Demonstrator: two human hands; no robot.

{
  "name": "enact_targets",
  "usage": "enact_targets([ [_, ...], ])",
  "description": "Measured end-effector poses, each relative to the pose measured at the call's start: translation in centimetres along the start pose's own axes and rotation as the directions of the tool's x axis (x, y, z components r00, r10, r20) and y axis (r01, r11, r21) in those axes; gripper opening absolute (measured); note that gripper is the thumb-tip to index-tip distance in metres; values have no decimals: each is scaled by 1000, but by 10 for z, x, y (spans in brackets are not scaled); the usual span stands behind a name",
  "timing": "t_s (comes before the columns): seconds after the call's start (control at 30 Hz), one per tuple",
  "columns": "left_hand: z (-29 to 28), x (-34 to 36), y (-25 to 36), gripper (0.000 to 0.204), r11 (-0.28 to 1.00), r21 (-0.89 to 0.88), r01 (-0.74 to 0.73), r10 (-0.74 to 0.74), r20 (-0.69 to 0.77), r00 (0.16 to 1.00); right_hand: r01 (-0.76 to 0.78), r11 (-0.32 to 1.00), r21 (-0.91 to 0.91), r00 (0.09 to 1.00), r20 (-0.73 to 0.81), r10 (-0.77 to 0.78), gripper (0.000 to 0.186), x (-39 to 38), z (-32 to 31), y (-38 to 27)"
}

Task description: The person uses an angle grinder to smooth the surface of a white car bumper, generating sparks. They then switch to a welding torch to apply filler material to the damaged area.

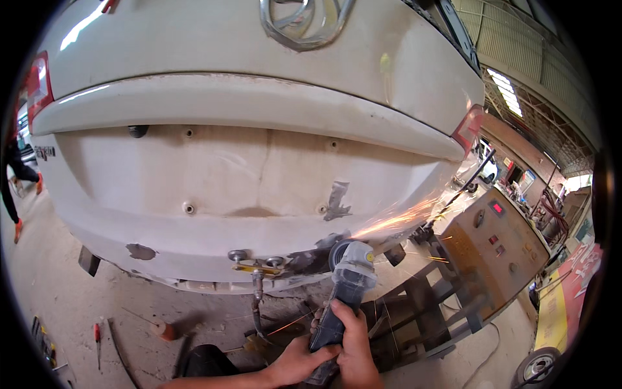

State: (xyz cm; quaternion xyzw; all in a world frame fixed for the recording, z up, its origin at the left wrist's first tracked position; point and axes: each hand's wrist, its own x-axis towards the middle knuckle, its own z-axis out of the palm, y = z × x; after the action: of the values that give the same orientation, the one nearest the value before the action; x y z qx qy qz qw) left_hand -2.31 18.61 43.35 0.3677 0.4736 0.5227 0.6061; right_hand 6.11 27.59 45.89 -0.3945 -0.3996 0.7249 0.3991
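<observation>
My left hand (298, 360) is closed round the rear of an angle grinder (338, 319), low in the view. Ahead of it, my right hand (354, 332) wraps the grinder's dark body. The grinder's grey head and disc meet the lower edge of a white car's tailgate (234, 170), at a dark bare patch (310, 260). Orange sparks (396, 219) stream off to the right from the disc. Left of the grinder, a brass-coloured clamp (258, 268) with round pads sits against the car, and a cable hangs down from it.
A brown control box (497, 249) on a dark frame stands at right, beside a wheel (536, 367). A red-handled screwdriver (98, 334) and a reddish-brown object (164, 331) lie on the floor. A person with orange gloves (18, 230) is at far left.
</observation>
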Motion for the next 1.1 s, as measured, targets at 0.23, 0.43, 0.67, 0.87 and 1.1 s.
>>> enact_targets([
  [0.23,4,9,-15,43,1000,18,3,-2,-51,999,-31,998,48,998,53,28,25,7,-7,-2],
  [0.43,8,17,-21,43,999,52,-9,11,-43,999,-30,996,90,999,42,26,24,7,-16,-4],
  [0.67,11,22,-20,44,996,85,-34,40,-69,997,-10,988,156,998,69,-1,23,14,-25,1],
  [0.87,16,24,-12,45,995,100,-8,18,-103,995,-19,995,100,992,130,6,25,22,-29,0],
  [1.1,21,21,-10,47,985,171,1,15,-94,995,-9,988,155,996,88,-5,24,18,-36,4],
])
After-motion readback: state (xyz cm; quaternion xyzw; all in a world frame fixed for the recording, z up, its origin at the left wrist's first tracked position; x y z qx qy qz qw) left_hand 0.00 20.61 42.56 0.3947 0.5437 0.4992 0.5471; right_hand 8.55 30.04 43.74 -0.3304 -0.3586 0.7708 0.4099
